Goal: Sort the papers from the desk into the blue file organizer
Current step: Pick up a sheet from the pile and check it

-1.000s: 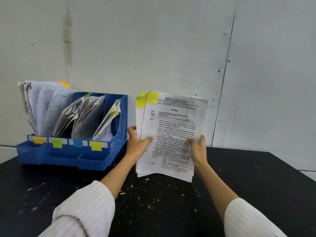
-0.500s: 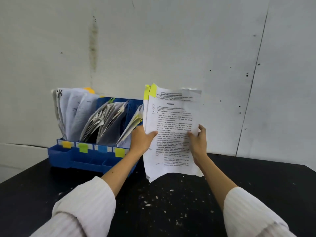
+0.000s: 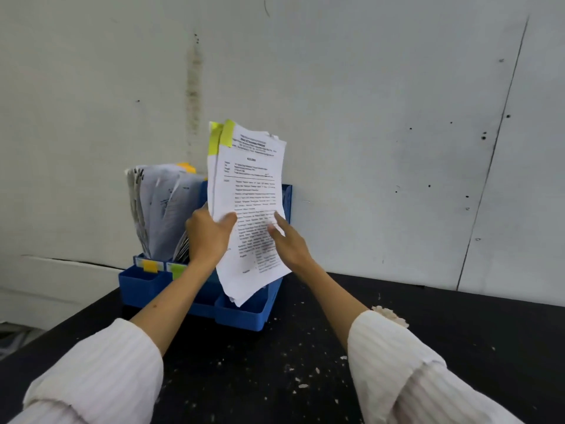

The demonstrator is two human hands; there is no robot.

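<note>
A stack of printed papers (image 3: 249, 185) with yellow-green sticky tabs at its top left corner is held upright over the right end of the blue file organizer (image 3: 244, 316). My left hand (image 3: 208, 234) grips the stack's left edge, thumb on the front page. My right hand (image 3: 287, 240) touches the front page near its right edge with nearly straight fingers. The organizer stands on the black desk (image 3: 275, 377) against the wall. Its left slots hold other papers (image 3: 159, 209). Yellow and green labels (image 3: 149, 266) mark its front; the stack hides the right slots.
The grey wall (image 3: 397, 148) rises directly behind the organizer. White crumbs and paper flecks (image 3: 305, 381) lie scattered on the desk in front of me. The desk's left edge (image 3: 76, 316) runs diagonally beside the organizer.
Both hands carried the stack left and up, from beside the organizer to above its right end. The right hand's grip on the edge has loosened to a touch on the front page.
</note>
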